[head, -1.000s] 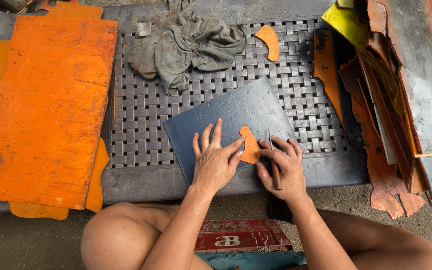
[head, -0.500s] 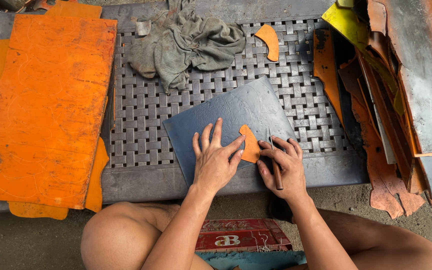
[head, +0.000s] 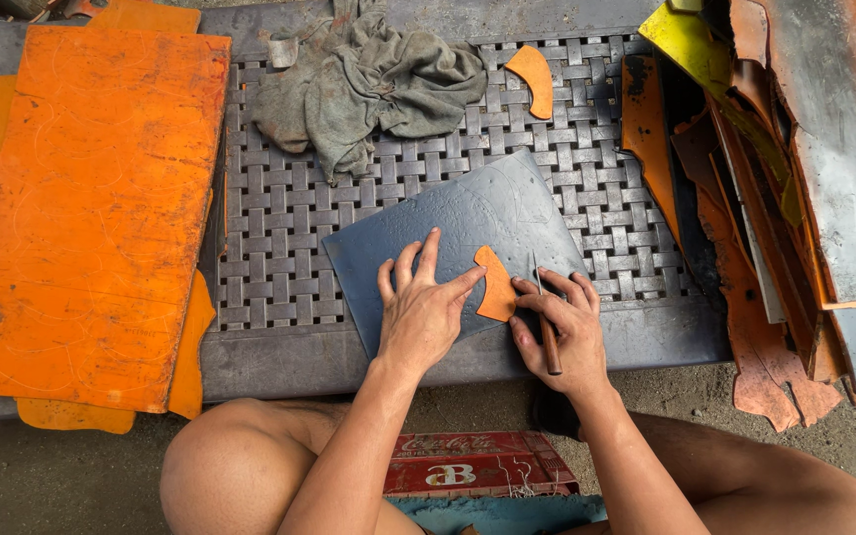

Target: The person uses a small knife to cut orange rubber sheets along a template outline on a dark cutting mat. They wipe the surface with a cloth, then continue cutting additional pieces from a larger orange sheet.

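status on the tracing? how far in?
Done: faint scribed curves already mark the dark sheet. In hand: left hand pins the orange template flat; right hand runs a wooden-handled scriber along its edge. Left: nothing looks cut from this sheet.

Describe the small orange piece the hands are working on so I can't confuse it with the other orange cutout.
On the woven metal bench lies a dark grey sheet. The orange template rests on its near right part, pinned by the left hand, with the right hand holding a scribing tool alongside. The other orange cutout lies untouched beside the grey rag.
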